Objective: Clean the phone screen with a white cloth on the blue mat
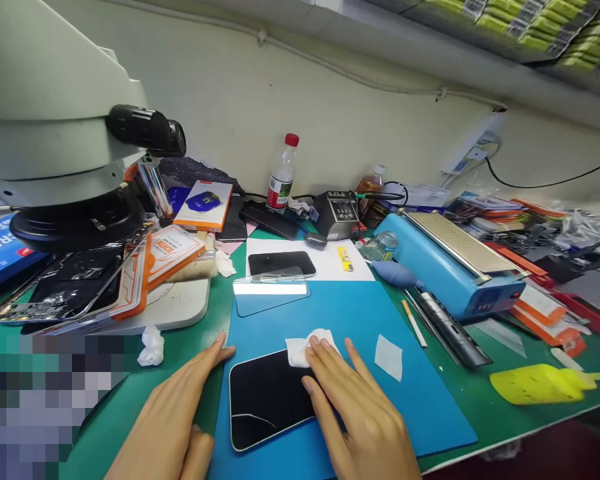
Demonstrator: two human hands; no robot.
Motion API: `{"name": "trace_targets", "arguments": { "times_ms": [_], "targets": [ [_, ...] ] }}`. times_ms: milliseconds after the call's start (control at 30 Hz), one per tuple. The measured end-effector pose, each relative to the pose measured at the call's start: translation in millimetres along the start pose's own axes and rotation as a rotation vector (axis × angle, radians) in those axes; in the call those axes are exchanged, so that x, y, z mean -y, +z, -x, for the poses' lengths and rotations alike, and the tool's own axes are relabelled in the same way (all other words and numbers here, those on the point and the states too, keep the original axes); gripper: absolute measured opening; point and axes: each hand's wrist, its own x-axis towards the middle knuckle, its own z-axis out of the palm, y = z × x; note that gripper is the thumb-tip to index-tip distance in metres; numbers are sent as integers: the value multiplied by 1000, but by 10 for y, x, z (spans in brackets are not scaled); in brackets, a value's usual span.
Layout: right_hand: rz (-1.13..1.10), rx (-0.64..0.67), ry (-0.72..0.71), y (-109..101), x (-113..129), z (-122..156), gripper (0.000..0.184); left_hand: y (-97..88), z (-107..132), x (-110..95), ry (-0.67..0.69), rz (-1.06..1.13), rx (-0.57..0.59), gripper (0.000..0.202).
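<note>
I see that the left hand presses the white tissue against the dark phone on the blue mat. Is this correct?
Not the left hand: the head view shows the right hand pressing the white tissue against the dark phone on the blue mat.

There's my left hand point(167, 407), back showing, fingers point(214, 350) pointing forward, and here's my right hand point(363, 417), palm down, fingers stretched out, the outermost splayed apart!

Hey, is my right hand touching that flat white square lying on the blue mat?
Apart. The head view shows bare blue mat between the right hand and the flat white square.
</note>
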Motion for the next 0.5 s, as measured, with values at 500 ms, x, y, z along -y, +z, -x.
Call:
{"name": "trace_targets", "arguments": {
  "times_ms": [500],
  "targets": [
    [-638,23,56,-258,-288,78,14,-111,-47,-138,-21,72,-39,72]
  ]
}}
